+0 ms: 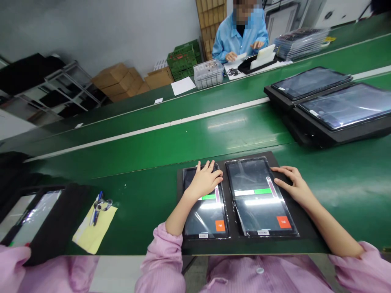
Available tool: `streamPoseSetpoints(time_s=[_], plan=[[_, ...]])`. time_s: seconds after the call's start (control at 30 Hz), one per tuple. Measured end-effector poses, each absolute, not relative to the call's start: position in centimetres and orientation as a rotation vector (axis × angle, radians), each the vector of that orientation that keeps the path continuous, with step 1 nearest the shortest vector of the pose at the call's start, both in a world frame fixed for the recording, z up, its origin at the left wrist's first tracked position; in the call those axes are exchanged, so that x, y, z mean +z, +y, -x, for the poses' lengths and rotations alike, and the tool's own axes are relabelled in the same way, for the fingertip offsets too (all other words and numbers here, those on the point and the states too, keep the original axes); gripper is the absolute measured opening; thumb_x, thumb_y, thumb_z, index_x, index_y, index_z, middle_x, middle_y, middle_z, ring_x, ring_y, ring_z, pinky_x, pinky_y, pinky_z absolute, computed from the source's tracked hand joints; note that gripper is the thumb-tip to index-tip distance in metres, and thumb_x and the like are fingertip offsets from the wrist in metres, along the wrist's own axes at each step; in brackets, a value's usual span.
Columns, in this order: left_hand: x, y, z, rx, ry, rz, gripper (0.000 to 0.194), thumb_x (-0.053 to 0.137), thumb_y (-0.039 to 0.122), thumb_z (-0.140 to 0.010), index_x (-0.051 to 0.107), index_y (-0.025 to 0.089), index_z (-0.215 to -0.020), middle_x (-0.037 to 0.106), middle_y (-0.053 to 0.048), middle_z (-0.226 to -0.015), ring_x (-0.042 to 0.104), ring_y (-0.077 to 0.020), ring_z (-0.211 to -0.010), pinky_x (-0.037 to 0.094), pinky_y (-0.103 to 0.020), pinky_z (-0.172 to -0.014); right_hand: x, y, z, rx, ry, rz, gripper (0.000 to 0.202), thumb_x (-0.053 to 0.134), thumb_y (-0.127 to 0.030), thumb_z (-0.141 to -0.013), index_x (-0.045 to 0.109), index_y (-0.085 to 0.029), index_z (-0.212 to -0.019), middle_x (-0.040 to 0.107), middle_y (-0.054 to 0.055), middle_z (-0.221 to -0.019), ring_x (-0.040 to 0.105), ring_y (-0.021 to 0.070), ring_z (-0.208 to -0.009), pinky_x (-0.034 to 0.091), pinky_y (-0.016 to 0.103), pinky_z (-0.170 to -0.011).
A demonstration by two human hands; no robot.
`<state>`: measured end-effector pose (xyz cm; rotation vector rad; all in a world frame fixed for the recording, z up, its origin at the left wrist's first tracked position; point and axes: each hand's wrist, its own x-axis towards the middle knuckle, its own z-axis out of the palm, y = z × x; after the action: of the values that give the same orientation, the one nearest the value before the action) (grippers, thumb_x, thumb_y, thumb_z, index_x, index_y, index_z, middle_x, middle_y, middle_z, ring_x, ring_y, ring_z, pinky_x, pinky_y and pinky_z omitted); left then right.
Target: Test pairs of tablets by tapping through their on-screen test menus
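Two tablets lie side by side in a black foam tray in front of me. My left hand point(204, 179) rests across the upper part of the left tablet point(204, 217), fingers spread, covering some of its screen. Beside the right tablet point(255, 213), my right hand point(293, 186) has its fingers extended, the tips at that tablet's upper right edge. Both screens are lit, with a green bar, a slider and an orange square marked "Fail". The black tray point(305, 221) extends under my right hand. Neither hand is wrapped round anything.
Stacked trays with tablets point(343, 106) stand at the right. To the left are a yellow paper point(94, 234) with pens point(97, 208), and another tablet tray point(58, 221) by a pink-sleeved person. Across the green belt point(146, 144), a person in blue point(224, 38) works beside plastic boxes point(209, 74).
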<state>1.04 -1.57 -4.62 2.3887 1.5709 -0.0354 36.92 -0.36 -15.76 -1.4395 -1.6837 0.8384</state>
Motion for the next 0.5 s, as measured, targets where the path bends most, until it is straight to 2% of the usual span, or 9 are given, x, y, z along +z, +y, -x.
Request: streamPoseSetpoints(time_s=[0.17, 0.3, 0.4, 0.5], plan=[[-5.0, -1.4, -0.4, -0.007, 1.571, -2.369, 0.037, 0.036, 0.043, -0.109, 0.062, 0.026, -0.129, 0.043, -0.014, -0.164, 0.035, -0.034, -0.155, 0.017, -0.07, -0.125, -15.9, -0.3, -36.7, 0.778, -1.725, 1.426, 0.042, 0.058, -0.059, -0.091, 0.072, -0.03, -0.118, 0.055, 0.012, -0.12, 0.051, 0.0382, -0.127, 0.04, 0.06, -0.114], [-5.2, -0.8, 0.0, 0.089, 1.64, -2.285, 0.039, 0.036, 0.036, -0.109, 0.048, 0.023, -0.143, 0.056, -0.015, -0.154, 0.045, -0.0286, -0.15, 0.019, -0.064, -0.128, -15.9, -0.3, -36.6, 0.748, -1.723, 1.417, 0.036, 0.057, -0.059, -0.091, 0.07, -0.03, -0.107, 0.057, 0.011, -0.116, 0.052, 0.0374, -0.123, 0.04, 0.059, -0.113], [-5.3, -0.3, 0.3, 0.115, 1.652, -2.254, 0.039, 0.037, 0.03, -0.108, 0.046, 0.022, -0.144, 0.064, -0.012, -0.145, 0.058, -0.0252, -0.139, 0.024, -0.058, -0.128, -16.0, -0.3, -36.6, 0.731, -1.718, 1.407, 0.037, 0.058, -0.062, -0.09, 0.069, -0.028, -0.101, 0.057, 0.011, -0.114, 0.053, 0.0378, -0.121, 0.041, 0.06, -0.111], [-5.0, 0.2, 1.4, 0.11, 1.632, -2.213, 0.04, 0.04, 0.026, -0.105, 0.05, 0.024, -0.144, 0.062, -0.007, -0.149, 0.062, -0.0233, -0.134, 0.036, -0.048, -0.124, -16.0, -0.3, -36.7, 0.735, -1.721, 1.395, 0.038, 0.058, -0.064, -0.09, 0.068, -0.028, -0.099, 0.057, 0.011, -0.113, 0.054, 0.0378, -0.12, 0.041, 0.061, -0.111]])
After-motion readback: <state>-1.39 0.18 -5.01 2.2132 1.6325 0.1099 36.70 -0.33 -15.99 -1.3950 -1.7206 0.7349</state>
